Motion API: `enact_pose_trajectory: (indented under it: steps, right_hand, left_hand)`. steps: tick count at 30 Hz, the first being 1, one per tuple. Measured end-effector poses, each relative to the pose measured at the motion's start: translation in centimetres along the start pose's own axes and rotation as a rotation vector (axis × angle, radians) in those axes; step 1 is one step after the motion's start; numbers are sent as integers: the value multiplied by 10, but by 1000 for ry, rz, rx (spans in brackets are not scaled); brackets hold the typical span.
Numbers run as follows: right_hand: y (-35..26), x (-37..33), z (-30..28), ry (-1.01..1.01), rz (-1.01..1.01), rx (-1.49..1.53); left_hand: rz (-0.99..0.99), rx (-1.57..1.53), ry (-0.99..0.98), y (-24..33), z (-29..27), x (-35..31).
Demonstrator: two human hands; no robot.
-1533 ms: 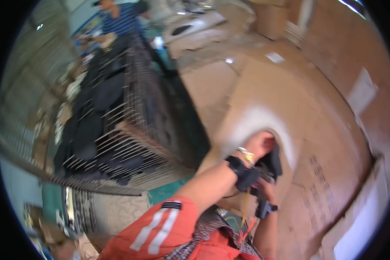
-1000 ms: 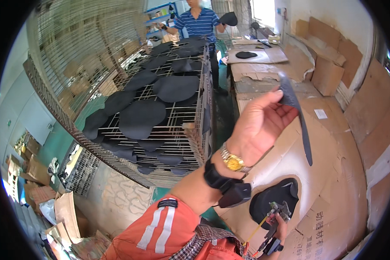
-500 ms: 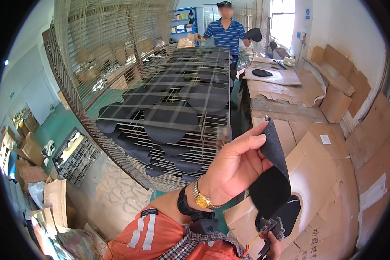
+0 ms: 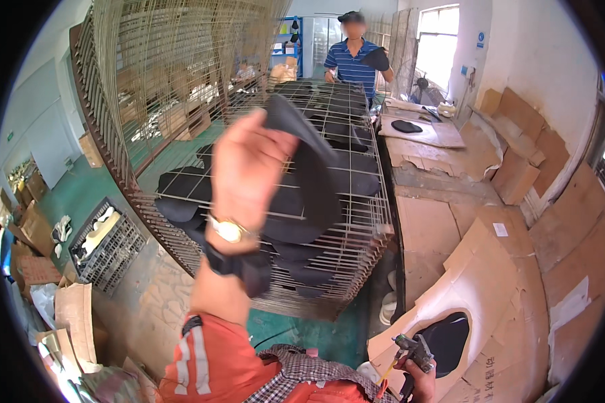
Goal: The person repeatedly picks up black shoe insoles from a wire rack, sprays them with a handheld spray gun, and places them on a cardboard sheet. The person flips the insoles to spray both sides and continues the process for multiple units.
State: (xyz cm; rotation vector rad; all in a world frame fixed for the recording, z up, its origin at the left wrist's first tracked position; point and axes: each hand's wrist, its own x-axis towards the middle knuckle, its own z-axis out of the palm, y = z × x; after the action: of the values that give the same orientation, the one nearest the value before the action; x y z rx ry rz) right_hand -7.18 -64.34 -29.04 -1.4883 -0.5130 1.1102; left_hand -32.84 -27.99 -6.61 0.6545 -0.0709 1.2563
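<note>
My left hand (image 4: 247,164), smeared by motion, is raised over the wire rack (image 4: 373,245) and pinches a curved black sheet piece (image 4: 316,178) by its upper edge. The sheet hangs bent, in front of similar black pieces (image 4: 181,195) lying on the rack's wire shelves. Low on the right, my right hand (image 4: 420,384) is wrapped round a spray gun (image 4: 417,352) with a thin yellow hose. Just past the gun, another black piece (image 4: 454,336) lies on pale-coated cardboard (image 4: 474,289).
Beyond the rack stands a person in a striped blue shirt (image 4: 353,64), holding a black piece (image 4: 376,59). A cardboard-covered bench (image 4: 427,225) runs along the right. Raised wire shelves (image 4: 175,74) rise at upper left. A black crate (image 4: 117,248) and cartons (image 4: 77,322) stand on the floor.
My left hand has carried the black sheet leftward and up, from above the bench to over the rack. My right hand still holds the spray gun. The other person's black piece has shifted closer to their body.
</note>
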Motion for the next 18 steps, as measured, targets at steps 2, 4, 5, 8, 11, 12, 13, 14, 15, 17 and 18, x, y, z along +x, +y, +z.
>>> enact_pose_trajectory:
  steps: [2, 4, 5, 8, 11, 12, 13, 14, 15, 17, 18]
  right_hand:
    - [4, 13, 16, -39, -104, 30]
    - [13, 25, 25, -52, -149, 30]
    - [18, 33, 25, -64, -143, 8]
    - [23, 49, 44, -137, -140, -6]
    - [32, 62, 48, -232, -126, -35]
    - [32, 62, 49, -234, -117, -24]
    - [30, 60, 50, -231, -124, -30]
    - [28, 57, 51, -222, -133, -35]
    - [28, 52, 49, -204, -137, -37]
    - [26, 43, 40, -168, -183, -44]
    - [16, 28, 36, -116, -197, -49]
  left_hand:
    - [127, 18, -37, 66, -25, 16]
    - [280, 35, -45, 108, -74, 14]
    - [375, 112, 68, 120, -91, 4]
    - [512, 385, 492, 161, -169, -50]
    - [540, 604, 889, 142, -231, -102]
    - [556, 584, 986, 126, -222, -106]
    - [571, 568, 1083, 118, -212, -113]
    - [640, 705, 1113, 117, -219, -117]
    - [698, 848, 1136, 112, -225, -118]
    - [858, 1184, 1104, 93, -231, -118]
    - [936, 1383, 1015, 70, -214, -112]
